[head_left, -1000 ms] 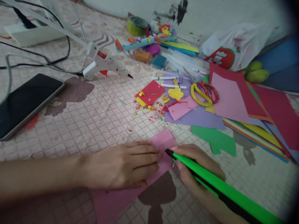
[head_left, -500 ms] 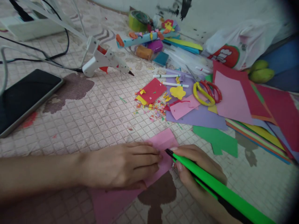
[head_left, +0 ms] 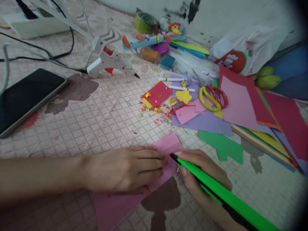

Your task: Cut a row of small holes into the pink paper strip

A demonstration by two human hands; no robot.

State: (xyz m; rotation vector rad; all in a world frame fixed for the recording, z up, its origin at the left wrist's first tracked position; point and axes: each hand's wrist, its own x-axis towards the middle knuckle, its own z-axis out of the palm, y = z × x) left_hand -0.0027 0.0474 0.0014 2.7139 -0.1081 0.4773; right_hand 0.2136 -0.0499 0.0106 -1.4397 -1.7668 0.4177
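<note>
My left hand point(head_left: 127, 170) lies palm down on a strip of pink paper point(head_left: 170, 144), fingers stretched out and side by side, holding the sheet against the patterned tablecloth. The paper runs from the lower left, under the palm, to a squared end at the upper right. My right hand point(head_left: 202, 170) is closed around a long green and black tool point(head_left: 216, 189) with two green parts one above the other; its exact kind I cannot make out. The tool's narrow black tip rests over the paper's right part, just beside my left fingertips.
A glue gun point(head_left: 110, 61) lies at the back, with a phone point(head_left: 31, 99) and a power strip point(head_left: 36, 25) to the left. Paper scraps point(head_left: 158, 115), scissors point(head_left: 211, 98) and stacked coloured sheets point(head_left: 264, 141) spread on the right. A plastic bag point(head_left: 255, 48) stands behind.
The camera view has shifted slightly, so the background sits a little differently. Both hands, the paper and the green tool keep nearly the same positions.
</note>
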